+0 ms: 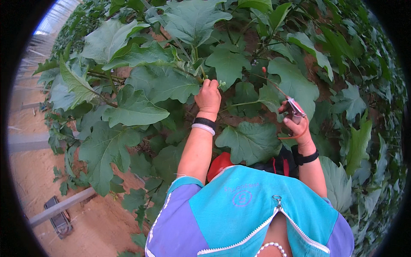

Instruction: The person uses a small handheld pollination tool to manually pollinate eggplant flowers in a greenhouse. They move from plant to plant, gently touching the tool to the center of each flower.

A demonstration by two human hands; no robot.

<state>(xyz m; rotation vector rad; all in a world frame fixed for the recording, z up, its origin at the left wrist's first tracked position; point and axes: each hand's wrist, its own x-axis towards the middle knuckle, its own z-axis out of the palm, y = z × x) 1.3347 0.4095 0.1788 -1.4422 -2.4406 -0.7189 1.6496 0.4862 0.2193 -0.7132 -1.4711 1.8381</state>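
My left hand [208, 97] is closed on a stem [203, 74] of a leafy eggplant-like plant. A small pale green bud or flower [221, 84] pokes out beside its fingertips. My right hand [297, 123] grips a small hand sprayer [296, 107], whose thin bent wand [276, 86] points up and left. At the wand's end is a red tip [264, 69], apart from the left hand and in front of the leaves. An orange-red hose [304, 128] loops from the sprayer around the right hand. The exact finger grip on the stem is partly hidden.
Broad leaves [192, 22] surround both hands, and dense foliage [379, 128] fills the right side. A slanting support cord [167, 29] runs through the plant. On the lower left, a metal bar [61, 207] crosses above a dark tray-like object [57, 218] on sandy soil [99, 225].
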